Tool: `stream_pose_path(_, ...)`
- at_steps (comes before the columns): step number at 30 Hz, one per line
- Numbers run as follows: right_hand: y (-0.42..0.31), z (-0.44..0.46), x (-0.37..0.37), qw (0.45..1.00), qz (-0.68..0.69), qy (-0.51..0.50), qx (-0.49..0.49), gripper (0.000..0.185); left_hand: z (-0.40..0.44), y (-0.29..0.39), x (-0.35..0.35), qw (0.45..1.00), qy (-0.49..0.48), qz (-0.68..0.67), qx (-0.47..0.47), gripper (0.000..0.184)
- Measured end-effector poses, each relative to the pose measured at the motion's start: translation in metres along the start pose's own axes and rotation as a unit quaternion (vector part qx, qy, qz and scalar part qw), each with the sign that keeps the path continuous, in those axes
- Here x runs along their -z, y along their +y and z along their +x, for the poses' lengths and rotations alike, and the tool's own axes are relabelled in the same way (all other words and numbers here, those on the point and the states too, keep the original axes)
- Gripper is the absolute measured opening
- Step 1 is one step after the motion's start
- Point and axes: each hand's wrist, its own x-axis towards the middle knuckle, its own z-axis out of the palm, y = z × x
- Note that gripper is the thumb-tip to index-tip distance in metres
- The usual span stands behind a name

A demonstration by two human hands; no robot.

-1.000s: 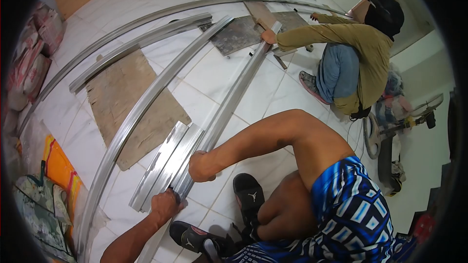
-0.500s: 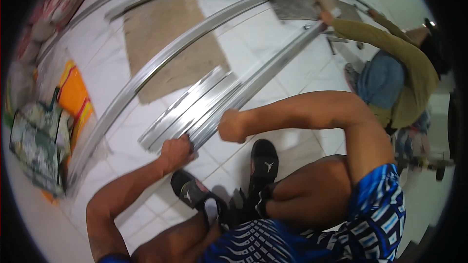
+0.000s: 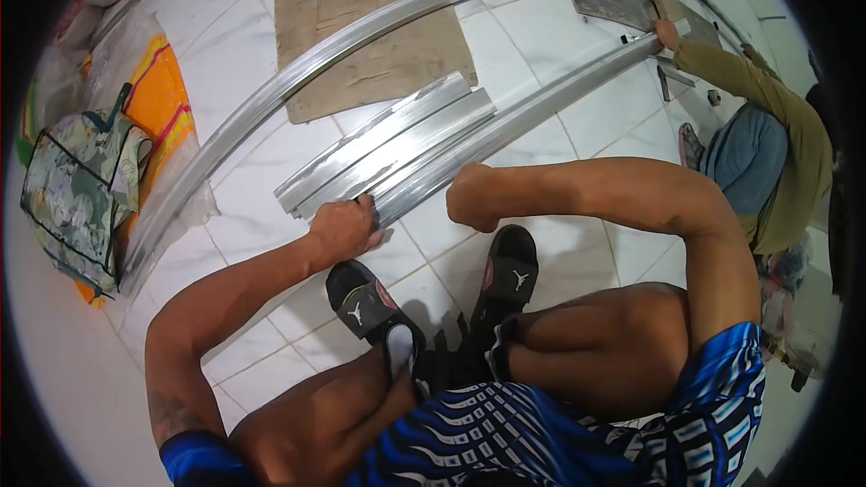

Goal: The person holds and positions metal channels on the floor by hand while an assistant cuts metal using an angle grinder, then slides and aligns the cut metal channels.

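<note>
My left hand [image 3: 345,230] is closed around the near end of a long silver metal profile [image 3: 550,97], which runs away to the upper right. My right hand [image 3: 473,198] is a fist at the profile's lower edge, farther along. Its fingers are turned from view, so what they hold is hidden. Shorter flat metal strips [image 3: 388,144] lie side by side just left of the long profile. At the far end, a co-worker's hand [image 3: 667,34] is on the same profile.
Beyond the strips, a long profile [image 3: 316,52], bowed by the lens, crosses a cardboard sheet [image 3: 379,36] on the tiled floor. A patterned bag [image 3: 81,189] and orange packaging [image 3: 161,99] sit at left. The co-worker [image 3: 785,153] crouches at right. My sandals [image 3: 505,275] are below.
The camera view has shifted, so the floor items appear moved. My hands look slightly farther apart, both still by the long profile. The co-worker's hand remains at its far end.
</note>
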Motion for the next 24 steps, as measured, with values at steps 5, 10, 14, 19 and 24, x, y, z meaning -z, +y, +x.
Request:
stream_pose_path(5, 0.002, 0.000, 0.003, 1.000, -0.005, -0.018, 0.003, 0.018, 0.009, -0.008, 0.011, 1.000, 0.022, -0.010, -0.004, 0.043)
stream_pose_path(10, 0.002, 0.000, 0.009, 1.000, -0.001, -0.022, 0.005, 0.018, 0.026, -0.014, 0.044, 0.991, 0.129, 0.037, -0.005, 0.060)
stream_pose_path(14, 0.000, 0.003, 0.011, 1.000, 0.002, -0.013, 0.011, 0.018, 0.039, -0.020, 0.033, 0.988, 0.134, 0.064, 0.046, 0.104)
stream_pose_path(19, 0.000, 0.003, 0.013, 1.000, 0.000, -0.002, 0.015, 0.018, 0.051, -0.022, 0.031, 0.990, 0.080, 0.008, 0.116, 0.116)
stream_pose_path(24, 0.002, 0.005, 0.016, 1.000, 0.000, 0.005, 0.017, 0.018, 0.054, -0.026, 0.033, 0.991, 0.054, 0.002, 0.122, 0.123)
